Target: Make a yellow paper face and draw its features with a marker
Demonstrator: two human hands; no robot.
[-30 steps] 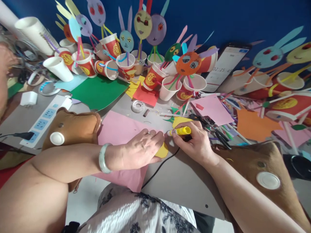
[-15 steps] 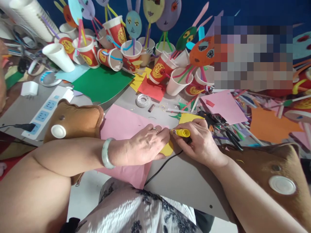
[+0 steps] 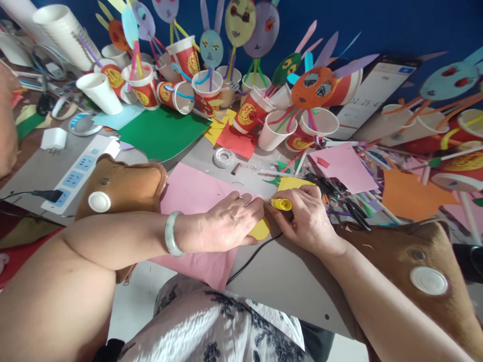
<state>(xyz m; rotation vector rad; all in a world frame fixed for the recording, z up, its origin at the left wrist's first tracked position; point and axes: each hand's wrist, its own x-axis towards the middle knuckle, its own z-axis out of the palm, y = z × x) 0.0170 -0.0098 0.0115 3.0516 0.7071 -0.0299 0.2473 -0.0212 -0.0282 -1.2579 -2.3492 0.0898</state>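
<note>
My left hand [image 3: 230, 223], with a ring and a pale bangle, is closed on a yellow paper piece [image 3: 260, 230] with a rounded edge. Most of that paper is hidden under my fingers. Close beside it, my right hand [image 3: 307, 221] grips a short yellow tube [image 3: 282, 204] whose hollow round end faces me; its other end is hidden by fingers. The two hands nearly meet at the fingertips. A pink paper sheet [image 3: 196, 188] lies under my left hand, and another yellow paper [image 3: 294, 183] is just behind my right hand.
Paper cups with paper faces, such as an orange face [image 3: 314, 88], line the back. A leaning phone [image 3: 372, 98], white tape roll [image 3: 224, 158], scissors [image 3: 356, 211], green sheet [image 3: 158, 133], power strip [image 3: 77, 173] and brown cushions [image 3: 124, 188] surround my hands. A black cable [image 3: 252, 256] runs nearby.
The view has shifted slightly, and the phone at the back right now shows. Both hands keep nearly the same place and grip.
</note>
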